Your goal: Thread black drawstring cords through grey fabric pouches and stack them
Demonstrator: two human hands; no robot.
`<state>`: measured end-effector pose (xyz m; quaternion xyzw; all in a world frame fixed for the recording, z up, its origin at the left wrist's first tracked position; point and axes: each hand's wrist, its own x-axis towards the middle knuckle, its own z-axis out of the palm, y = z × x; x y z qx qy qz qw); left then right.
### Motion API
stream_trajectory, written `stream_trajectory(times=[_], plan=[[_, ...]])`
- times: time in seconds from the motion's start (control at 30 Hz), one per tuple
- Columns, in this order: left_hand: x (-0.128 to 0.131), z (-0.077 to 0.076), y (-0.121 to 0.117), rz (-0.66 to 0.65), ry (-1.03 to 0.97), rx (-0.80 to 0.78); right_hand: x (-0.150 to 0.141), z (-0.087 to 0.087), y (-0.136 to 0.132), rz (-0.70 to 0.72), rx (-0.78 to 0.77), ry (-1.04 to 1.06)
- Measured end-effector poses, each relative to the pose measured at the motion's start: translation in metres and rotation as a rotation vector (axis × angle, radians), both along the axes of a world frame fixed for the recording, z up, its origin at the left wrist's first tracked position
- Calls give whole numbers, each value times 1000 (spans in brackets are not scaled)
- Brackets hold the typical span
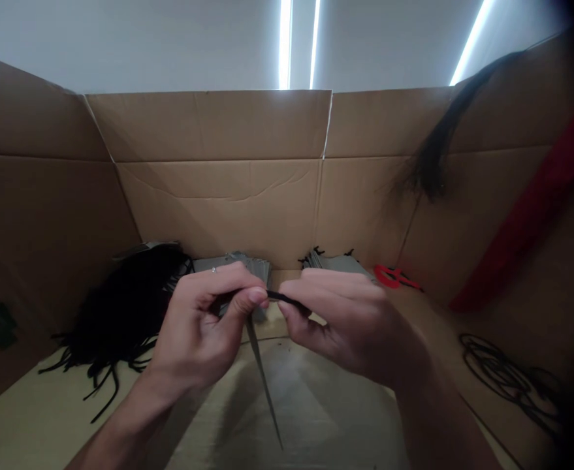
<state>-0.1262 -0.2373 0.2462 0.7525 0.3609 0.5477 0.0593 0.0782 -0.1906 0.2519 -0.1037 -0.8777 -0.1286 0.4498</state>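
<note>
My left hand (203,333) and my right hand (345,316) are raised close together over the table. A short length of black cord (284,298) runs between them, pinched at each end by thumb and fingers. Below my left fingertips hangs a thin grey card (266,382), seen almost edge-on and pointing down toward the table. Whether the cord passes through the card is hidden by my fingers. The rest of the cord is covered by my hands.
Cardboard walls (218,124) enclose the pale table (17,418). A heap of black cords (120,307) lies left. Behind my hands are grey cards (260,266) and a corded card stack (343,263). Red-handled scissors (388,275), loose cord (502,375), hanging black strands (433,166) and red material (522,222) are right.
</note>
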Motion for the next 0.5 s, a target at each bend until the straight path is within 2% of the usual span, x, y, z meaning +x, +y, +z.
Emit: stream_trajectory(times=[0.37, 0.43, 0.5], plan=[[-1, -5, 6, -157, -184, -120, -4, -3, -3, 27, -32, 49], [1, -5, 5, -150, -159, -117, -3, -3, -1, 15, -33, 57], [1, -4, 5, -74, -104, -61, -1, -2, 3, -7, -46, 52]])
